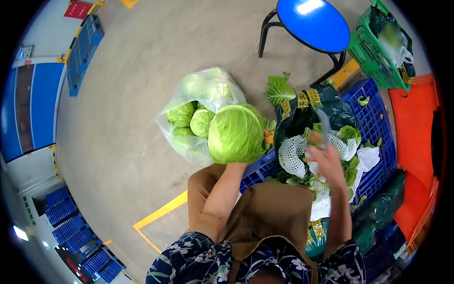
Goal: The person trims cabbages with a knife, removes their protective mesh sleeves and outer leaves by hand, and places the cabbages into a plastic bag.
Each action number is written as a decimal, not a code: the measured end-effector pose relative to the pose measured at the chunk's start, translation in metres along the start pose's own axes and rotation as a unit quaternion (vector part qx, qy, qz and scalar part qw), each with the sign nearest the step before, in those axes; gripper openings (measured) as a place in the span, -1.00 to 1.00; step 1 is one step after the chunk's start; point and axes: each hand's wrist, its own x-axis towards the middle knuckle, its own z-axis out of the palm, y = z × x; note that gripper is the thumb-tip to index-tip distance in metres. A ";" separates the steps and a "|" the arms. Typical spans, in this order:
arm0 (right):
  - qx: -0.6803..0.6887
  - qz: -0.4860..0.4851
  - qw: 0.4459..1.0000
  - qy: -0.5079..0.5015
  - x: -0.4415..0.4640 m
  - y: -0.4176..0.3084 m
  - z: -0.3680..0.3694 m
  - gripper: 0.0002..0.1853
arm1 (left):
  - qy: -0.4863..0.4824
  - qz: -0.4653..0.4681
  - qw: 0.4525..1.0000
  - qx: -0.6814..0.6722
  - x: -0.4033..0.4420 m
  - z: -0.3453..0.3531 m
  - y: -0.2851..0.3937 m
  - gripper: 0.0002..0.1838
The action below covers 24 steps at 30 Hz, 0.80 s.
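Observation:
A large green cabbage (235, 135) rests on my left hand (236, 168), which holds it from below; the fingers are mostly hidden behind it. Just beyond it, a clear plastic bag (165, 125) stands on the floor with several cabbages (202, 122) inside. My right hand (327, 164) is closed around what looks like a knife (324, 122), its pale blade blurred by motion and pointing away from me. Under that hand lie white foam nets (292, 156) and loose cabbage leaves (350, 134), beside a dark green plastic bag (336, 106) with yellow tape.
A blue plastic pallet (383, 125) lies under the leaves and bags at right. Ahead stands a blue stool (314, 23) with black legs, with a green crate (369, 52) beside it. One loose leaf (279, 90) is on the floor. Orange sheeting (412, 123) borders the right side.

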 end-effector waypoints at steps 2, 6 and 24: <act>0.239 0.066 0.961 -0.126 0.030 -0.026 0.060 -0.44 | 0.029 -0.017 0.996 -0.085 -0.007 0.011 0.025 -0.52; 0.436 0.189 0.857 -0.200 0.060 -0.059 0.132 -0.51 | -0.110 -0.087 0.990 -0.025 -0.021 0.019 0.116 -0.51; 0.081 0.352 0.921 -0.149 0.002 -0.139 0.140 -0.47 | -0.133 -0.275 0.939 0.157 -0.065 0.017 0.199 0.31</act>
